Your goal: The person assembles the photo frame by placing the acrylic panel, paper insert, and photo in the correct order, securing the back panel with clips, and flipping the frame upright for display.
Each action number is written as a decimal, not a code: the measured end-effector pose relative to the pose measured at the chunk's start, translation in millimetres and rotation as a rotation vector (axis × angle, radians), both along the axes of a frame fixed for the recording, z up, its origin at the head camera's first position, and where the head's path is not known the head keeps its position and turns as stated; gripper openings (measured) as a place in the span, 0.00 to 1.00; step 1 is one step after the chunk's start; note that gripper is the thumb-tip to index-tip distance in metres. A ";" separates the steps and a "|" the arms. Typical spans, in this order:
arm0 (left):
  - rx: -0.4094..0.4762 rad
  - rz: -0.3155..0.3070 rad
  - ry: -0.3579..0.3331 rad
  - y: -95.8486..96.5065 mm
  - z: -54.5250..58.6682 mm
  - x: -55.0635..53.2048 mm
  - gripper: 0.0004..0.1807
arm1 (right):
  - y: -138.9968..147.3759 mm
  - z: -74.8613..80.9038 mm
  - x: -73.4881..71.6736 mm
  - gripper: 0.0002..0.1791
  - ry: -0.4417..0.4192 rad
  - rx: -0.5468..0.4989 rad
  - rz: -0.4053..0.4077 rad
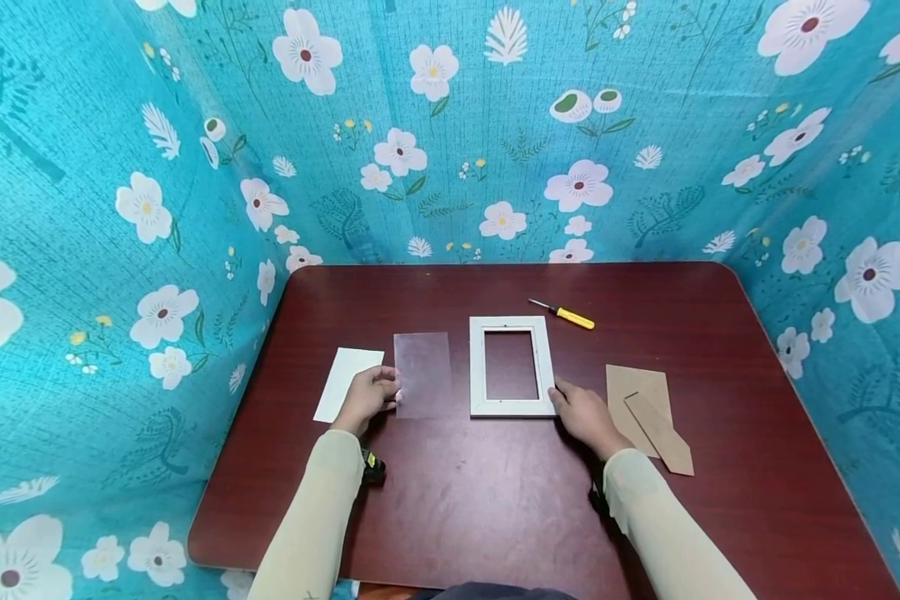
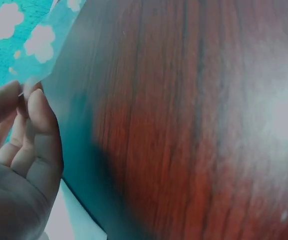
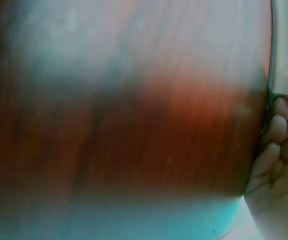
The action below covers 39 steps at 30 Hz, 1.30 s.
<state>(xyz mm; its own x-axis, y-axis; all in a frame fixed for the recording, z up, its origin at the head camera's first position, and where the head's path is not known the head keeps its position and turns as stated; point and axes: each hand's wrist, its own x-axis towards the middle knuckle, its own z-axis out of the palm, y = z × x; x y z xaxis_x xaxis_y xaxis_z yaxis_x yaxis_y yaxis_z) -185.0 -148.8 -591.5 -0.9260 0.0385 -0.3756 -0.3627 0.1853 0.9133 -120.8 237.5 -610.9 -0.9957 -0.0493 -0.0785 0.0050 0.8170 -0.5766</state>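
Between thumb and fingers my left hand (image 1: 371,393) pinches the left edge of a clear plastic sheet (image 1: 424,375). The left wrist view shows that pinch close up, with the sheet's edge at the fingertips of the hand (image 2: 26,150). My right hand (image 1: 587,414) grips the lower right side of a white picture frame (image 1: 507,408), which has no panel in its opening. In the right wrist view the fingers of that hand (image 3: 278,155) curl under the edge of the frame (image 3: 286,50). Sheet and frame are side by side, a small gap apart.
White paper (image 1: 348,375) lies under and beside the left hand. Right of the frame is a brown backing board (image 1: 641,383) with a stand leg (image 1: 663,437) on it. A yellow-handled screwdriver (image 1: 573,317) lies behind the frame. Floral curtains surround the dark red table (image 1: 457,517).
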 end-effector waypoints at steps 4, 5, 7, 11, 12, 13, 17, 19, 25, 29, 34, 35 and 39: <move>0.058 0.042 -0.004 1.9 -3.4 -1.3 0.14 | -0.3 -0.8 0.9 0.26 -0.003 -0.006 -0.004; 0.069 0.049 -0.004 3.0 -3.4 -1.5 0.14 | -0.3 -1.1 0.9 0.26 -0.003 -0.007 -0.005; 0.082 0.055 -0.001 5.7 -3.2 -2.1 0.14 | -0.3 -1.7 0.6 0.26 -0.001 -0.008 -0.009; 0.087 0.060 -0.002 10.9 -3.0 -2.9 0.12 | -0.6 -4.3 -0.7 0.26 -0.001 0.003 -0.009; 0.087 0.062 -0.003 12.1 -3.1 -3.0 0.12 | -0.8 -5.0 -0.8 0.26 -0.004 0.005 -0.010; 0.086 0.062 -0.003 13.5 -3.2 -3.1 0.12 | -1.1 -5.6 -0.8 0.26 -0.007 0.008 -0.012; 0.077 0.050 0.006 19.6 -2.1 -4.4 0.12 | -2.2 -7.5 -0.3 0.27 -0.018 0.008 -0.020; 0.064 0.035 0.019 23.6 -0.4 -5.5 0.12 | -2.3 -7.6 0.1 0.27 -0.018 0.001 -0.022; 0.042 -0.002 0.055 36.5 3.7 -9.7 0.13 | -0.2 -6.4 0.2 0.26 0.009 -0.019 -0.029; 0.030 -0.018 0.058 45.5 2.7 -10.8 0.13 | 0.6 -5.5 0.8 0.26 0.012 -0.028 -0.031; 0.016 -0.041 0.071 57.8 0.9 -9.4 0.12 | 0.5 -5.5 1.5 0.26 -0.005 -0.025 -0.035; 0.015 -0.045 0.074 59.9 0.3 -9.4 0.12 | 0.4 -5.5 1.3 0.26 -0.007 -0.024 -0.036; 0.029 -0.053 0.082 68.4 -0.8 -10.0 0.11 | -0.2 -4.3 1.0 0.26 -0.009 -0.022 -0.035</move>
